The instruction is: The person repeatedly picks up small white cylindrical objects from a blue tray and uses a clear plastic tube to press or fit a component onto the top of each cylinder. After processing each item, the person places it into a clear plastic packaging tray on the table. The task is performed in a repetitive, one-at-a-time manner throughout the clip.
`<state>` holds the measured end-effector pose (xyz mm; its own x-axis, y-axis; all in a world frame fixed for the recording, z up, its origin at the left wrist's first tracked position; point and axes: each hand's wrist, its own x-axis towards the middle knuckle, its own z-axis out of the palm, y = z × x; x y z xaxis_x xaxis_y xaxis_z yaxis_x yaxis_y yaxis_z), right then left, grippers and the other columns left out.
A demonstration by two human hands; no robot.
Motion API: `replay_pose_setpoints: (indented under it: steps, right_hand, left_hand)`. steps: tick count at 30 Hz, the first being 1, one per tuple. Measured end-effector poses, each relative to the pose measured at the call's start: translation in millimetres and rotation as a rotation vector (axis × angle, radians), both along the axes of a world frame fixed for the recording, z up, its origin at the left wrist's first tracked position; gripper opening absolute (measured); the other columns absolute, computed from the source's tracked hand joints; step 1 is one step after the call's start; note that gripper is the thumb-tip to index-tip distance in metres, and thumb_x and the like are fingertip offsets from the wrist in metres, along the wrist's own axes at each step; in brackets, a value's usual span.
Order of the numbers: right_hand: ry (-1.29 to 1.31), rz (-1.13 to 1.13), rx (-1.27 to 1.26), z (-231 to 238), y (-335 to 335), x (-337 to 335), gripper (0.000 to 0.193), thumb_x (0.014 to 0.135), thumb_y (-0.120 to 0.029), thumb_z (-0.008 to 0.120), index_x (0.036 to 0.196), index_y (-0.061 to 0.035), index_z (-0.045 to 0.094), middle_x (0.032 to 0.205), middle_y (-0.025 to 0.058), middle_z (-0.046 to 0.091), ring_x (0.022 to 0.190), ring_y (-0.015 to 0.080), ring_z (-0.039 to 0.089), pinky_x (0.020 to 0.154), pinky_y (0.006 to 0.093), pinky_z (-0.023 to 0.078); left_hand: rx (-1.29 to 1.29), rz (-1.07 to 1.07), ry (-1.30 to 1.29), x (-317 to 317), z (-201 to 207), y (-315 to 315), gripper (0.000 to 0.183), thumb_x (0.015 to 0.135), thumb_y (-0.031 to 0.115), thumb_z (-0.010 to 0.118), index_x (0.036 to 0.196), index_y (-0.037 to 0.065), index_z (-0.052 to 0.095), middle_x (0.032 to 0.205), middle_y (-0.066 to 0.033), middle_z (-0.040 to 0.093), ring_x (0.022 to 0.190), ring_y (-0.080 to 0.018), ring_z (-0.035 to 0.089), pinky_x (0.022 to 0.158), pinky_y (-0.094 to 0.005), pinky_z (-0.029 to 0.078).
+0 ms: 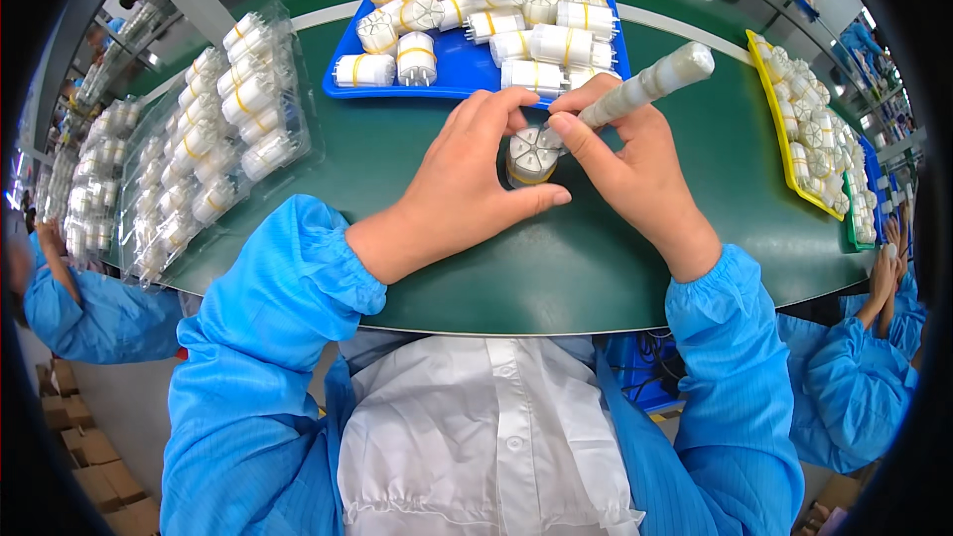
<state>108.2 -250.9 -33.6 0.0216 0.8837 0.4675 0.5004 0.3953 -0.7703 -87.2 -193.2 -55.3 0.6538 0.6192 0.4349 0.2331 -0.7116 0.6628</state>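
On the green table in front of me stands a white cylindrical part (532,157) with a yellow band, its round end facing up and divided into wedge-shaped segments. My left hand (467,174) curls around it from the left, thumb at the near side and fingers at the far side. My right hand (640,164) pinches a stick-like tool (650,87) with a thick, whitish wrapped handle that slants up to the right. The tool's lower end is at the right edge of the part's top; its tip is mostly hidden by my fingers.
Beyond my hands a blue tray (397,91) holds many similar cylinders. Clear plastic trays (308,129) of cylinders lie at the left. A yellow tray (789,174) of them stands at the right, beside a green one (852,223). Co-workers' blue sleeves (854,387) show at both sides.
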Motion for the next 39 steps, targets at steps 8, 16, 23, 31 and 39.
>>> replay_pose_setpoints:
  steps: [8,16,23,31,39]
  right_hand:
    - [0.17,-0.004,-0.042,1,1,6,0.021,0.093,-0.017,0.07,0.102,0.0027,0.069,0.089,0.0085,0.069,0.079,0.0143,0.063,0.071,0.0303,0.052]
    - [0.017,0.018,-0.015,0,1,3,0.02,0.093,-0.016,0.069,0.101,0.0027,0.068,0.089,0.0079,0.069,0.079,0.0141,0.063,0.072,0.0298,0.052]
    - [0.154,-0.007,-0.044,2,2,7,0.021,0.093,-0.017,0.069,0.1,0.0023,0.068,0.089,0.0082,0.07,0.079,0.0144,0.063,0.073,0.0297,0.051]
    - [0.141,-0.013,-0.058,1,2,9,0.021,0.094,-0.018,0.069,0.101,0.0019,0.068,0.088,0.0081,0.07,0.078,0.014,0.062,0.072,0.0299,0.05]
    - [0.12,0.044,-0.111,-3,5,7,0.022,0.094,-0.018,0.068,0.103,0.002,0.069,0.087,0.0068,0.069,0.078,0.0125,0.062,0.071,0.0289,0.05]
  left_hand:
    - [-0.079,-0.078,-0.07,-2,-1,1,0.071,0.076,0.011,0.082,0.137,0.004,0.046,0.114,-0.0089,0.062,0.108,-0.0202,0.06,0.092,-0.034,0.048]
    - [0.05,0.01,0.064,0,2,0,0.071,0.078,0.011,0.08,0.139,0.005,0.046,0.118,-0.0097,0.062,0.111,-0.0215,0.058,0.092,-0.0345,0.047]
    - [-0.116,-0.143,-0.016,-6,3,5,0.071,0.082,0.005,0.075,0.144,0.005,0.041,0.126,-0.0115,0.061,0.119,-0.0212,0.057,0.097,-0.0343,0.045]
    - [-0.089,-0.227,0.014,-7,2,11,0.071,0.085,0.001,0.069,0.148,0.006,0.036,0.135,-0.0129,0.057,0.124,-0.0238,0.055,0.102,-0.0366,0.042]
    - [-0.061,-0.252,0.036,-8,3,15,0.07,0.088,0.007,0.068,0.15,0.006,0.035,0.137,-0.0132,0.053,0.127,-0.026,0.053,0.102,-0.0405,0.043]
